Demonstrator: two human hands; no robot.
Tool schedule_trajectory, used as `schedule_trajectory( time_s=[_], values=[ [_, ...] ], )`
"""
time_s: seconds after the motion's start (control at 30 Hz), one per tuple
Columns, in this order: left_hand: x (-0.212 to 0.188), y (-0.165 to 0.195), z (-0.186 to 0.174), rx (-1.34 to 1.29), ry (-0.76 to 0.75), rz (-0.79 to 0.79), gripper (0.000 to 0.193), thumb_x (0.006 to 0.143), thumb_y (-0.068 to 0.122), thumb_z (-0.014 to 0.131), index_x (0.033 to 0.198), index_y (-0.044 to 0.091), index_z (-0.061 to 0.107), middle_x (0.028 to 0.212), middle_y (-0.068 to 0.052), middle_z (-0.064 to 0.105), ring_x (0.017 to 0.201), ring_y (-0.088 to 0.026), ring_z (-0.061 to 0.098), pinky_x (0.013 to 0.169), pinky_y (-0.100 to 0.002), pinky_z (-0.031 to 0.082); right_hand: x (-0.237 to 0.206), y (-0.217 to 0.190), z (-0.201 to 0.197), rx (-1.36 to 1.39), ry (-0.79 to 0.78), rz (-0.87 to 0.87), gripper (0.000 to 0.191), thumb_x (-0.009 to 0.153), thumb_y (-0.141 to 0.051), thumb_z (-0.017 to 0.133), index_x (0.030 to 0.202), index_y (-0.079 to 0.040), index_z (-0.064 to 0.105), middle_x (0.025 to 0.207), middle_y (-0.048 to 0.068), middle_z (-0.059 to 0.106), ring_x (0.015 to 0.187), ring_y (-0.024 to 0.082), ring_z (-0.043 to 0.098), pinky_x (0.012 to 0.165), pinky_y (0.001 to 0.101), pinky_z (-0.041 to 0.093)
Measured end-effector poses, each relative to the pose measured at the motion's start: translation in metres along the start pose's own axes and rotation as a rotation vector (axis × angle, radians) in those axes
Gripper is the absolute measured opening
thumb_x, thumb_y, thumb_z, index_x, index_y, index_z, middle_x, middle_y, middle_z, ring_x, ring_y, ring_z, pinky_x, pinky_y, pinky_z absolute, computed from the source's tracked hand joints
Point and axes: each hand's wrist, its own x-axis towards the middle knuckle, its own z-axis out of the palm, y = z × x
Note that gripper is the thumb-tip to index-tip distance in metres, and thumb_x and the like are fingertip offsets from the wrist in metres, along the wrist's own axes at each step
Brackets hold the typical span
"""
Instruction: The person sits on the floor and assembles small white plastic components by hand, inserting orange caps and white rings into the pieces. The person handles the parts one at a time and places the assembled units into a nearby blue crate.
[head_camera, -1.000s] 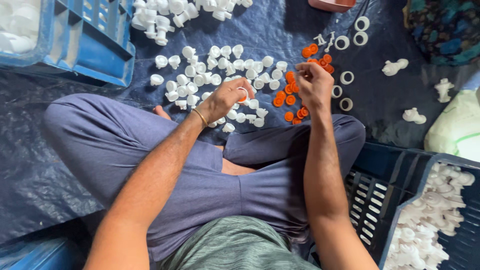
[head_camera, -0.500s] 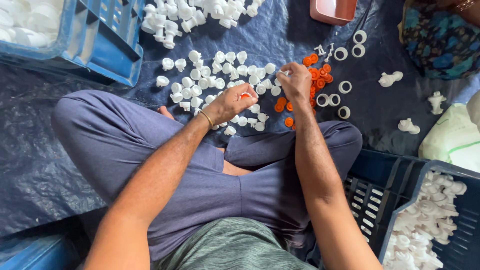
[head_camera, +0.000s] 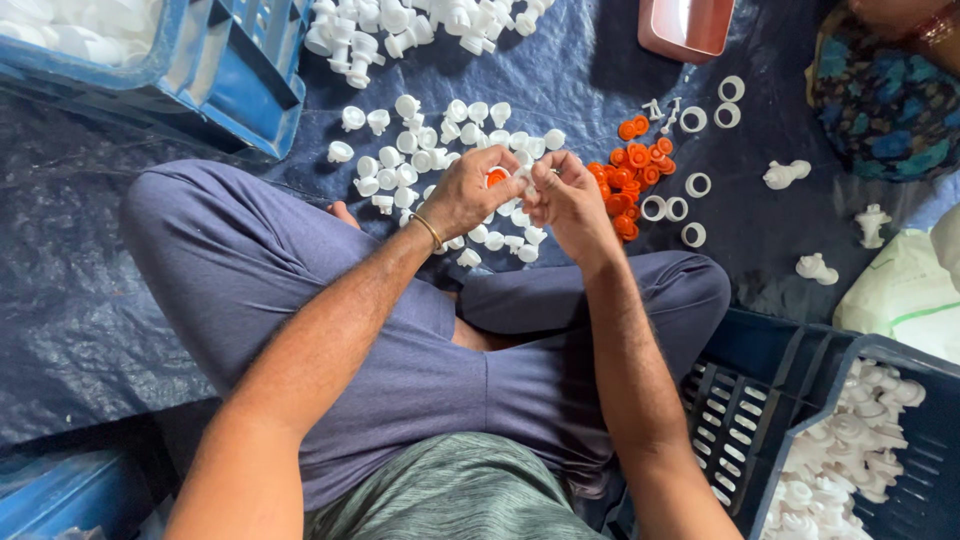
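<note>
Left hand (head_camera: 470, 192) pinches an orange cap (head_camera: 496, 177); right hand (head_camera: 567, 195) meets it, fingers closed on a small white part (head_camera: 527, 180). White caps (head_camera: 430, 140) at 11 o'clock, orange pile (head_camera: 632, 175) at 3, white rings (head_camera: 690, 185) beyond.

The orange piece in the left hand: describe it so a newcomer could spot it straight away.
Start at the person's crossed legs on the dark blue tarp. Just beyond them both hands meet; the left hand pinches one orange cap. The other orange caps lie heaped on the tarp, right of the right hand.
</note>
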Motion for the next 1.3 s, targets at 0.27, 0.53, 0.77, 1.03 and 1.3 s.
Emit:
schedule_trajectory(
  time_s=[0.27, 0.53, 0.77, 1.03, 1.3],
  values=[
    [0.005, -0.007, -0.005, -0.144, 0.134, -0.218, 0.035, 0.091, 0.039, 0.069, 0.099, 0.005, 0.07, 0.082, -0.009, 0.071, 0.076, -0.02, 0.067, 0.068, -0.035, 0.053, 0.006, 0.024, 0.029, -0.562, 0.019, -0.725, 0.018, 0.097, 0.009, 0.075, 0.11, 0.006, 0.062, 0.105, 0.009, 0.063, 0.094, 0.013, 0.067, 0.081, 0.0272, 0.058],
    [0.004, -0.026, 0.012, -0.069, 0.057, 0.149, 0.055, 0.096, 0.038, 0.076, 0.126, 0.002, 0.048, 0.125, -0.024, 0.056, 0.118, -0.031, 0.058, 0.096, -0.04, 0.051, 0.004, 0.007, 0.012, -0.308, 0.135, -0.517, 0.012, 0.097, 0.014, 0.068, 0.106, 0.006, 0.066, 0.094, 0.008, 0.072, 0.086, 0.012, 0.073, 0.077, 0.0267, 0.064],
    [0.0, -0.022, 0.007, 0.135, -0.086, 0.132, 0.05, 0.095, 0.045, 0.072, 0.129, 0.012, 0.057, 0.115, -0.011, 0.07, 0.104, -0.027, 0.063, 0.085, -0.04, 0.056, -0.009, -0.023, 0.013, -0.853, -0.06, -0.695, 0.013, 0.089, 0.011, 0.077, 0.099, 0.003, 0.072, 0.095, 0.01, 0.071, 0.082, 0.013, 0.069, 0.069, 0.0236, 0.057],
    [-0.003, 0.002, 0.003, 0.378, -0.027, 0.279, 0.045, 0.091, 0.04, 0.075, 0.128, 0.018, 0.062, 0.114, -0.002, 0.071, 0.101, -0.029, 0.062, 0.083, -0.041, 0.055, -0.007, -0.015, 0.006, -0.709, 0.052, -0.251, 0.01, 0.09, 0.002, 0.077, 0.1, 0.001, 0.074, 0.086, 0.009, 0.076, 0.075, 0.013, 0.075, 0.064, 0.0263, 0.06],
    [0.0, 0.006, 0.0, 0.212, 0.135, 0.188, 0.023, 0.098, 0.024, 0.072, 0.119, 0.018, 0.067, 0.099, -0.002, 0.069, 0.092, -0.023, 0.062, 0.086, -0.038, 0.053, -0.016, -0.044, -0.068, -0.679, 0.339, -0.256, 0.019, 0.095, -0.003, 0.073, 0.114, -0.001, 0.073, 0.103, 0.006, 0.077, 0.093, 0.014, 0.075, 0.083, 0.0278, 0.064]
  ],
)
